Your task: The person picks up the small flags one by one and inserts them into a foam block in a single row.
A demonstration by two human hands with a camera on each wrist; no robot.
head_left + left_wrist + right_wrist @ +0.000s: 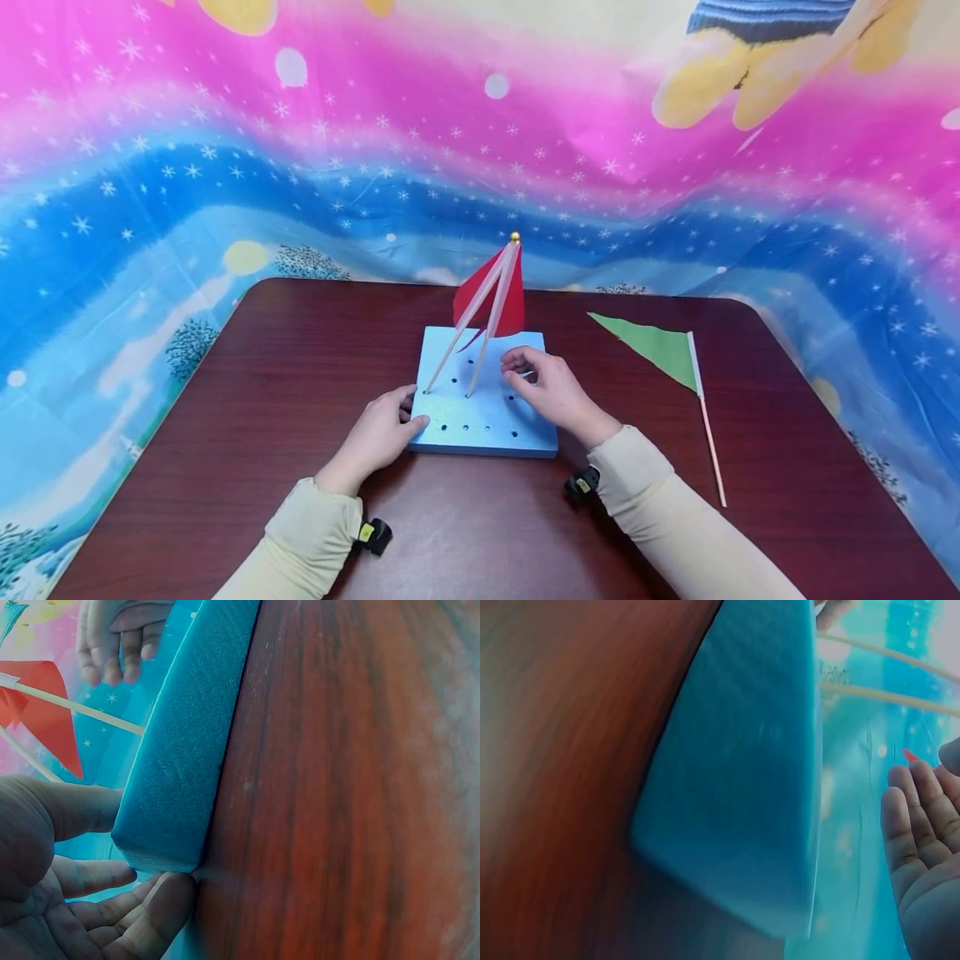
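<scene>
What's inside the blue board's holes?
Two leaning sticks bearing red cloth stand in two holes of the blue board. Their lower ends are hidden inside; the right hand blocks part of the top, hiding any holes there.

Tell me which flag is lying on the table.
The green flag, right of the board; the red flags stand planted in it.

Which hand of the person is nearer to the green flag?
Right. The right hand is over the board, left of the green flag; the left hand is at the board's left edge, farther away.
</scene>
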